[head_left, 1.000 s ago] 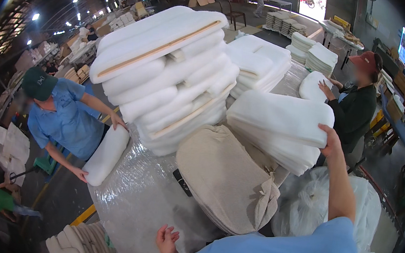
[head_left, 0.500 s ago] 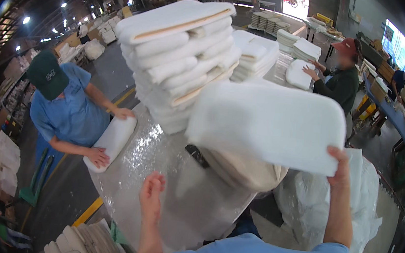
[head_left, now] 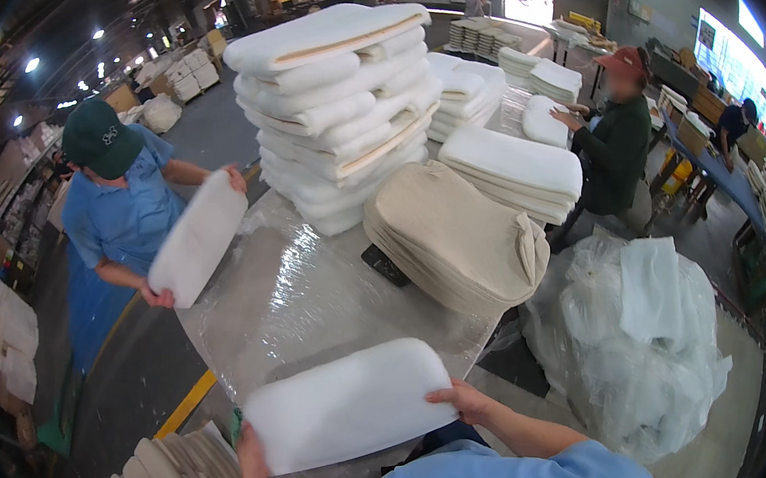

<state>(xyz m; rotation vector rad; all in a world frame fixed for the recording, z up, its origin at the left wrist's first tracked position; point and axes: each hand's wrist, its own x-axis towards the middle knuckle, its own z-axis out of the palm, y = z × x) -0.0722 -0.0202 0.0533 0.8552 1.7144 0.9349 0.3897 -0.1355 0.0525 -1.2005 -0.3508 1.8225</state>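
A white padded cushion piece [head_left: 347, 403], an oblong with rounded corners, is held slantwise over the near edge of the plastic-covered table [head_left: 258, 273]. My left hand [head_left: 256, 454] grips its lower left end, the fingers partly hidden behind it. At the right end, my right hand [head_left: 464, 402] pinches it, thumb on top. Beyond it lies a stack of beige fabric covers [head_left: 449, 237], with a dark flat object [head_left: 385, 264] at its left side. Behind those covers sits a low stack of white pads [head_left: 512, 164].
A tall pile of folded white pads [head_left: 333, 94] rises at the table's far side. Left, a co-worker in blue [head_left: 125, 203] holds another white pad [head_left: 201, 239]. A co-worker in a red cap [head_left: 613, 142] works at the far right. Beside me stands a clear plastic bag [head_left: 633, 349].
The white cushion piece came from above the beige covers down toward me. My left hand has taken hold of its other end. The blue-clad co-worker lifted their pad off the table.
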